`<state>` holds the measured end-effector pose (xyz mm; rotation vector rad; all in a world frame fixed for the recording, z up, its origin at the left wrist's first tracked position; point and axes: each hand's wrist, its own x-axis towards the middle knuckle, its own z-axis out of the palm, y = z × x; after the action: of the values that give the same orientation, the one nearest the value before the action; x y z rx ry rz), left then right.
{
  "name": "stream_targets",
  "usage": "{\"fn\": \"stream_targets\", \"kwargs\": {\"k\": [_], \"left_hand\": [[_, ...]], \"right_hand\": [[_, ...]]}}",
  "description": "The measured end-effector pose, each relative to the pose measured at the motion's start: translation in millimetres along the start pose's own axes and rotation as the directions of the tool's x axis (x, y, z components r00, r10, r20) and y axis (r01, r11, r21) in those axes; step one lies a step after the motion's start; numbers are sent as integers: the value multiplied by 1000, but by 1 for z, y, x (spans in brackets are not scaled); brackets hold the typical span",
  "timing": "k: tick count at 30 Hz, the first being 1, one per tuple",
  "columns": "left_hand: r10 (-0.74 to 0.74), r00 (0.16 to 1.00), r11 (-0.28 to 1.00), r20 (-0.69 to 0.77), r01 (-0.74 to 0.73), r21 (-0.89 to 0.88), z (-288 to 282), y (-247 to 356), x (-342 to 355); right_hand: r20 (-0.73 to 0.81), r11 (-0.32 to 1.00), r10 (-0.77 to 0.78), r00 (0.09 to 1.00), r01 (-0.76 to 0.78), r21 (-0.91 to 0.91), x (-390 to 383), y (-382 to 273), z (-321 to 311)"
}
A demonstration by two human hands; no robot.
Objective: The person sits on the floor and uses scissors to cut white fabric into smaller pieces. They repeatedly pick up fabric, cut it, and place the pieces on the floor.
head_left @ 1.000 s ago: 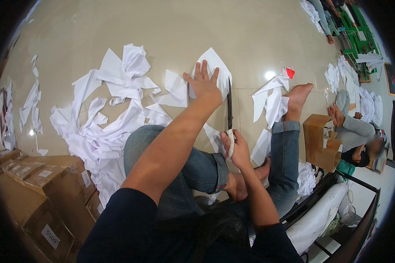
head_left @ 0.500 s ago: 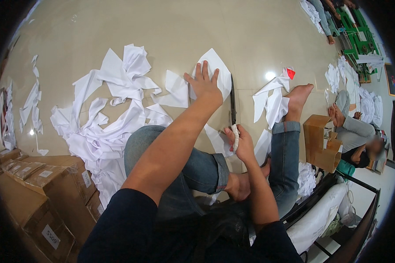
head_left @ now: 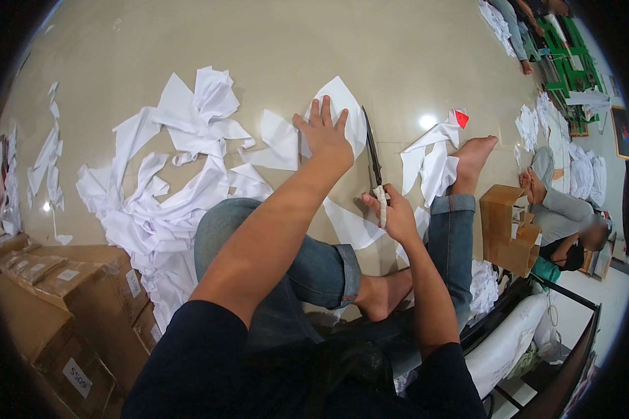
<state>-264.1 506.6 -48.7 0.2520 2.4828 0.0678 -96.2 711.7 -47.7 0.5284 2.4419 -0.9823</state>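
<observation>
Fingers spread apart, your left hand (head_left: 326,137) lies flat on the white cloth (head_left: 337,91) on the floor (head_left: 272,35); your right hand (head_left: 400,218) is clamped round the scissors (head_left: 374,155), blades at the cloth's right edge. White scraps (head_left: 162,220) heap leftward, cardboard boxes (head_left: 94,300) beside them.

The left hand (head_left: 325,136) hides part of one white cloth (head_left: 340,93) — near the right edge of the floor (head_left: 272,38), the head (head_left: 597,234) of one seated person (head_left: 558,209) is blurred.
</observation>
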Motion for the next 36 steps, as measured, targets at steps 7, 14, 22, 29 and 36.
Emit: {"fn": "stream_targets", "kwargs": {"k": [7,14,22,29,36], "left_hand": [[5,1000,1000,-3,-5,-4,4,-3,1],[8,1000,1000,-12,-8,16,6,-1,5],[10,1000,1000,-16,-10,-16,5,-3,2],[4,1000,999,-3,-4,47,-4,0,-10],[29,995,997,-98,-36,-69,14,5,0]], "right_hand": [[160,972,35,987,-71,222,6,-5,-19],[15,979,-120,993,121,-163,20,-5,-28],[-64,918,-164,984,129,-376,11,-18,-20],[70,997,-2,998,-4,83,-5,2,-12],[135,909,124,983,-167,383,-82,36,9]]}}
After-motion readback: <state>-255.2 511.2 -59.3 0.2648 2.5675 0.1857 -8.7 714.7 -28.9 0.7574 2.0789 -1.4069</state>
